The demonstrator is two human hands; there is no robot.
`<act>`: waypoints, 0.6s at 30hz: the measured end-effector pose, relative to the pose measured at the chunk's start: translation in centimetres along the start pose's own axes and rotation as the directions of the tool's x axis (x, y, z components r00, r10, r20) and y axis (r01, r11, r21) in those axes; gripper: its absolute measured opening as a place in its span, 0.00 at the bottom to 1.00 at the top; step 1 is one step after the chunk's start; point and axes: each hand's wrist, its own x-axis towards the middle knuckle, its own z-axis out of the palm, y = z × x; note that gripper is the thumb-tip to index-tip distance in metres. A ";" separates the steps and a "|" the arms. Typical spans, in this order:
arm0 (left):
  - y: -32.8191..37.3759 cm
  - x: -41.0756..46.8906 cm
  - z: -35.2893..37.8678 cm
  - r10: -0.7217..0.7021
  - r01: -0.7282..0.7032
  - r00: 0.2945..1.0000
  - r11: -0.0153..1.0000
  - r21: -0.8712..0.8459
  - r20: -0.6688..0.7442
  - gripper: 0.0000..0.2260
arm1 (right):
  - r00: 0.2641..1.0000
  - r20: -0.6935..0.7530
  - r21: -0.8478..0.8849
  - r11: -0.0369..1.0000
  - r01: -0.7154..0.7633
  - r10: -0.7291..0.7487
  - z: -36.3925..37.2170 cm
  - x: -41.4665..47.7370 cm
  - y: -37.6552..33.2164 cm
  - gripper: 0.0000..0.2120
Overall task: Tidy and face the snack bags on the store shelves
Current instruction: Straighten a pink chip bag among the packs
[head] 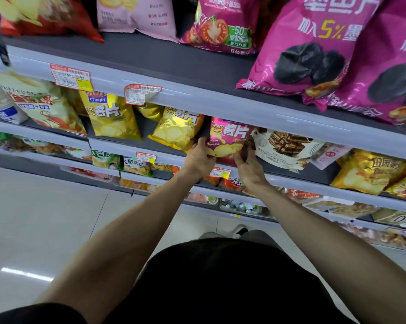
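A pink potato chips bag (228,136) stands on the second shelf (136,146) from the top, its printed front facing me. My left hand (200,157) grips its lower left corner. My right hand (247,166) grips its lower right corner, fingers curled over the edge. Left of it a yellow chips bag (176,132) leans sideways, and a second yellow chips bag (112,115) stands further left. A white wafer biscuit bag (283,148) lies tilted just to the right, touching the pink bag.
Large magenta bags (318,50) overhang the top shelf at the right. A tomato chips bag (223,26) and a pale pink bag (138,15) stand behind. Price tags (71,77) hang on the shelf rails. Lower shelves hold several more snack bags (372,174). White floor (45,218) lies left.
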 end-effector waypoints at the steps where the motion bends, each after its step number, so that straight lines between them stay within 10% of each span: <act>1: -0.2 -0.3 -0.2 0.000 0.000 1.000 1.000 0.007 0.013 0.28 | 1.000 0.009 -0.013 1.000 0.006 -0.006 -0.2 -0.3 0.2 0.28; 18: -0.8 -7.7 -2.3 -0.125 0.106 0.989 0.972 0.208 0.082 0.25 | 0.919 0.321 -0.325 0.885 0.334 -0.229 -2.1 -4.8 1.1 0.29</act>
